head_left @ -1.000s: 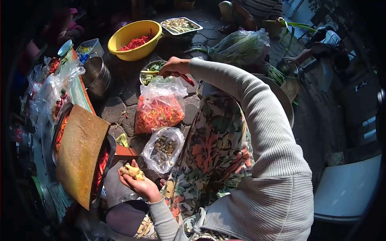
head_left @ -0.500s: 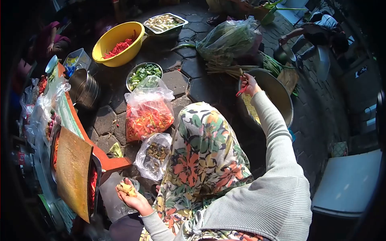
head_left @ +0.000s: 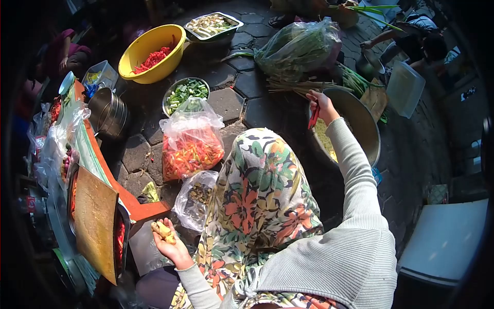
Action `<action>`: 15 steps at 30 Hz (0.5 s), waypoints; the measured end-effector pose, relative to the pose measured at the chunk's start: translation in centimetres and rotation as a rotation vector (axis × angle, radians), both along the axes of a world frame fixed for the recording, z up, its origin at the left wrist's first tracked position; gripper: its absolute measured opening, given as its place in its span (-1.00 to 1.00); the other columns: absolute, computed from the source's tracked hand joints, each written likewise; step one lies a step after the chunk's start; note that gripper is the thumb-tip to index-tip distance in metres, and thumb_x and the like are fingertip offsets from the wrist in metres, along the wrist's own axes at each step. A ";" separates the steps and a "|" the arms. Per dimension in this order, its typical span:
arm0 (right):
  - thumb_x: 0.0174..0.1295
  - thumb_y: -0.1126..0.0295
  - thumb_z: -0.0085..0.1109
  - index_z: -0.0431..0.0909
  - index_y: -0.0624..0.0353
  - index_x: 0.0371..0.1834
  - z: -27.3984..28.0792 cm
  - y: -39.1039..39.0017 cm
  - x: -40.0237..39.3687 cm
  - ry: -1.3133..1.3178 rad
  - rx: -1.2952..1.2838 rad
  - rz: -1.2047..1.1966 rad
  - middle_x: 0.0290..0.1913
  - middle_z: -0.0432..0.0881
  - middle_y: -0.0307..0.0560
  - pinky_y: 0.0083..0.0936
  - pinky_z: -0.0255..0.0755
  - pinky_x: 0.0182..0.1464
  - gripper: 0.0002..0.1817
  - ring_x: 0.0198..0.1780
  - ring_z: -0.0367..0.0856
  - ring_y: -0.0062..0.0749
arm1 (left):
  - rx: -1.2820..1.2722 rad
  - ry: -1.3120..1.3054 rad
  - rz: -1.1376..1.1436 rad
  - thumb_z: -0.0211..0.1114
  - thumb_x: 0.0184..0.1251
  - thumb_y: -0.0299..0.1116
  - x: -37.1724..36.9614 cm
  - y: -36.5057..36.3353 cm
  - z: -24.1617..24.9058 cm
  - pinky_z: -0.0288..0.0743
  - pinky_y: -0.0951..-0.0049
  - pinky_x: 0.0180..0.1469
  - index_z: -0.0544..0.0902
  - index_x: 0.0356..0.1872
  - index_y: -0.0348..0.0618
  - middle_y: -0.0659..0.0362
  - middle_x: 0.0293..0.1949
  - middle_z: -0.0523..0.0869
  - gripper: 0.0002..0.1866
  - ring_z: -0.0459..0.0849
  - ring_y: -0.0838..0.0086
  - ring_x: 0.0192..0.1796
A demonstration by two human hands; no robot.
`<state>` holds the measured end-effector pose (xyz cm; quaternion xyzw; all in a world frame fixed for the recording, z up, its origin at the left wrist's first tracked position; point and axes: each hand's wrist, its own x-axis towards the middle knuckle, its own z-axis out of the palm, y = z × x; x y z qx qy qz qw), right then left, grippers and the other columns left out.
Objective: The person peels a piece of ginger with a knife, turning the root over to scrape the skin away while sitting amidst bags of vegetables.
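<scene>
Left hand (head_left: 172, 247) is low at the person's left side, palm up, fingers loosely curled under a yellowish knobbly root piece (head_left: 163, 230) that rests on the palm and fingertips; the grip is cupped, not clenched. The root piece sits just beside the edge of a wooden cutting board (head_left: 95, 224) that leans over a metal tray holding red chillies. Right hand (head_left: 320, 104) is stretched forward on the right, fingers closed around a red-handled peeler (head_left: 313, 118) that points down over the rim of a large metal basin (head_left: 363, 123); pale yellow pieces lie inside the basin below the hand. Between the two hands, on the paving stones: a clear bag of red and orange chillies (head_left: 189, 147), and near it a smaller bag of dark bits (head_left: 195, 198). Farther ahead: a metal bowl of chopped greens (head_left: 186, 92), a yellow bowl (head_left: 139, 56) with red chillies, a metal tray of pale slices (head_left: 212, 24), and a bag of leafy greens (head_left: 301, 49). A flowered cloth covers the person's lap.
</scene>
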<state>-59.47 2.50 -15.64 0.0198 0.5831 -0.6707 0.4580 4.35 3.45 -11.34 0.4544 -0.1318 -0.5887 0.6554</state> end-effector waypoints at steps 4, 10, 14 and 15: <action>0.34 0.14 0.01 0.39 0.16 0.02 8.5 1.4 3.7 -0.095 -0.371 0.035 -0.56 0.34 -0.30 -0.64 0.09 -0.61 -0.65 -0.69 0.18 -0.65 | 0.029 0.135 -0.183 -0.06 0.47 -0.23 -2.0 -0.9 4.9 0.36 0.17 0.30 0.45 0.11 -0.25 0.04 -0.02 0.62 -0.64 0.57 0.23 0.08; 0.44 -0.03 -0.38 0.13 0.35 0.37 27.4 -0.1 16.8 0.216 -0.710 0.809 -0.48 0.33 -0.28 -0.76 0.01 -0.66 -0.33 -0.68 0.16 -0.71 | -0.135 0.196 -0.376 -0.09 0.48 -0.17 -6.5 -1.7 12.3 0.43 0.11 0.20 0.45 0.05 -0.27 -0.04 -0.06 0.61 -0.62 0.58 0.13 0.07; 0.45 0.03 -0.32 0.24 0.37 0.30 28.7 -0.5 28.1 0.416 -0.701 1.108 -0.56 0.30 -0.34 -0.79 -0.02 -0.65 -0.39 -0.66 0.14 -0.80 | -0.157 0.495 -0.427 -0.04 0.46 -0.23 -6.6 -2.0 11.7 0.42 0.05 0.21 0.52 0.00 -0.27 -0.02 -0.08 0.64 -0.66 0.59 0.14 0.05; 0.45 0.07 -0.26 0.28 0.36 0.28 28.3 -0.3 30.8 0.478 -0.676 1.158 -0.58 0.29 -0.38 -0.80 -0.02 -0.64 -0.43 -0.65 0.13 -0.82 | -0.124 0.549 -0.423 -0.02 0.44 -0.24 -7.1 -1.9 11.8 0.47 0.09 0.17 0.54 -0.02 -0.25 0.01 -0.11 0.66 -0.68 0.63 0.19 0.00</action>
